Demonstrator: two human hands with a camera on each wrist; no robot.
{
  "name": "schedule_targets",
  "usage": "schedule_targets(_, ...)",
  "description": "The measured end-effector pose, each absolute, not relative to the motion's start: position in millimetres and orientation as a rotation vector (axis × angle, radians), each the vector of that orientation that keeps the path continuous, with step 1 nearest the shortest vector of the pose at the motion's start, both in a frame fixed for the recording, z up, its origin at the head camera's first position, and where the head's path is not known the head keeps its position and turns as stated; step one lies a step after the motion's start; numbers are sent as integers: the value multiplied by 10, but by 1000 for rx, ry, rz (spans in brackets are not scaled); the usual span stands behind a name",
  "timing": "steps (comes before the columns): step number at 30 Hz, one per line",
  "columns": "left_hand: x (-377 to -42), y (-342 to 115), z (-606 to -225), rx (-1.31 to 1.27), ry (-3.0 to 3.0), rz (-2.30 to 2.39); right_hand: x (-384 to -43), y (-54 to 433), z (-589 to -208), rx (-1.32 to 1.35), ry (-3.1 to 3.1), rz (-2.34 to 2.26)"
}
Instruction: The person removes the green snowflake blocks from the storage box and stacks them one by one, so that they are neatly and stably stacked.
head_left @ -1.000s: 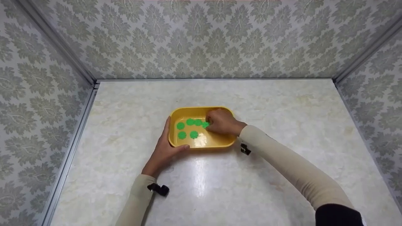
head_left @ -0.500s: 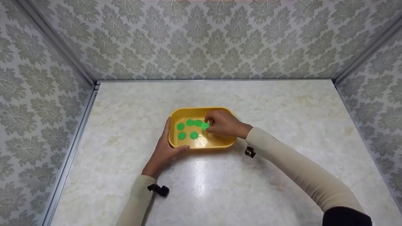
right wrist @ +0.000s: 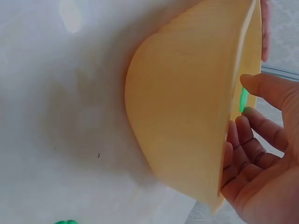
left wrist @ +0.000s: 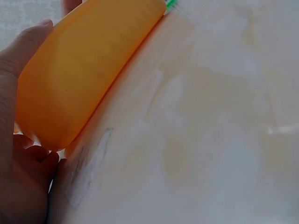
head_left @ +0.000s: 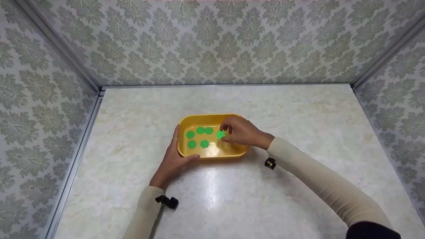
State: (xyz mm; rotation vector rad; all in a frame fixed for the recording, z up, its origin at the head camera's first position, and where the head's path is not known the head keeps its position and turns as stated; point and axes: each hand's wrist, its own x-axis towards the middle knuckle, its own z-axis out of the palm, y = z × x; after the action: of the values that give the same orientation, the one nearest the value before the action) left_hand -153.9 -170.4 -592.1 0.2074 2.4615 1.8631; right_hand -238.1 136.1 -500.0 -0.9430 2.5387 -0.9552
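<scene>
A yellow plastic tub (head_left: 229, 153) with rounded corners sits on the table. My left hand (head_left: 176, 156) holds its left end, the thumb along the near rim and the fingers along the left side. Over the tub's right part, my right hand (head_left: 244, 132) pinches a green notched disc (head_left: 220, 134) between thumb and index finger. In the right wrist view that disc (right wrist: 243, 99) shows edge-on between the fingertips. Several similar green discs (head_left: 204, 143) lie on the tub's floor, in its left half, two of them touching. The left wrist view shows the tub's outer wall (left wrist: 88, 70).
The pale marbled table (head_left: 298, 109) has patterned walls (head_left: 212, 39) at its back and sides. A small green piece (right wrist: 66, 222) peeks in at the bottom edge of the right wrist view. Black camera mounts (head_left: 167, 201) sit on both wrists.
My right hand has picked up one green disc from beside the back pair and lifted it slightly, drawing back a little to the right. The left hand stays on the tub.
</scene>
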Motion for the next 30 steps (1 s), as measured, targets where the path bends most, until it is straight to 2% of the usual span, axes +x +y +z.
schedule_targets(30, -1537, -1712, -5926, 236, 2440, 1899, -2129, 1656, -4829, -972, 2522, -1039)
